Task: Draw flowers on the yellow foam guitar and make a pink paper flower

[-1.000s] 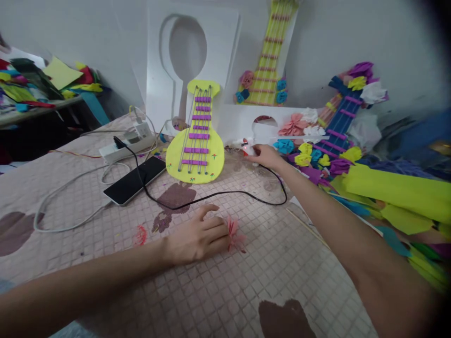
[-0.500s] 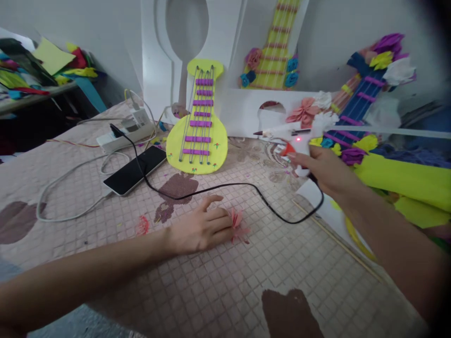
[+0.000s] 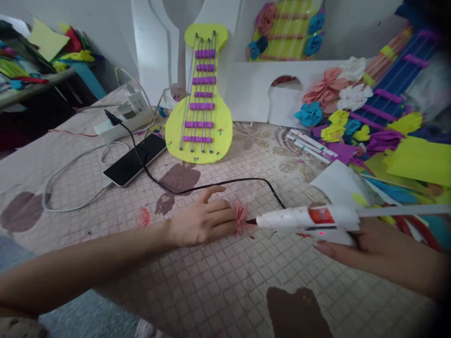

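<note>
At the pink flower, left hand palm-down

1 camera, worn on the person's head, supplies 1 view. It looks from above the near side of the table, facing forward and down across the top towards the wall behind. The left hand lies at near range, just below mid-view; the right hand is close too, towards the right edge. The side table, upper left, stands farther off.
</note>
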The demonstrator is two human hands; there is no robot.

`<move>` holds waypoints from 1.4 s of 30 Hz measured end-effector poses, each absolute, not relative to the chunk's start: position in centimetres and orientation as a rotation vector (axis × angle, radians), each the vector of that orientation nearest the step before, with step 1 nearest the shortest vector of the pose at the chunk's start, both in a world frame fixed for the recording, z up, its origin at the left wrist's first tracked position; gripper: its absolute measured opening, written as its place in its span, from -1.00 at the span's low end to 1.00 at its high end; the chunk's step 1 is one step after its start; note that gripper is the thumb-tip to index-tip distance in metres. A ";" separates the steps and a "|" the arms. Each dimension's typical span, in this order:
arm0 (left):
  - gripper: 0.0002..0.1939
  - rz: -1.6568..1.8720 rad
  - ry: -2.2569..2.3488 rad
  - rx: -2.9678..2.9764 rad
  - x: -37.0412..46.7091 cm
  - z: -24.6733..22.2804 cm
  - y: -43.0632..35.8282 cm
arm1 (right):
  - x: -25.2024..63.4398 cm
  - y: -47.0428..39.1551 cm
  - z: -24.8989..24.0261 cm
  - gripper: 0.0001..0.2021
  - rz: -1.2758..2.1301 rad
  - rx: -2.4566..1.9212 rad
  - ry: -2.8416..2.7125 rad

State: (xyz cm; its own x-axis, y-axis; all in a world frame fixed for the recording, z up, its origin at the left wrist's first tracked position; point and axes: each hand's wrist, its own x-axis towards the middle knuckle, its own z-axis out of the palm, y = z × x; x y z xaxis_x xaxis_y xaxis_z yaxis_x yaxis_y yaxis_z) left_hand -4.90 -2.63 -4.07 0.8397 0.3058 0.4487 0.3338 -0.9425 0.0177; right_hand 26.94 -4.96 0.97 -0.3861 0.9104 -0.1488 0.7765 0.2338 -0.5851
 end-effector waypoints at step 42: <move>-0.87 -0.720 -0.493 -2.927 -4.7 -3.9 -2.6 | 26.0 -5.1 -0.4 -0.71 0.965 -1.482 -2.578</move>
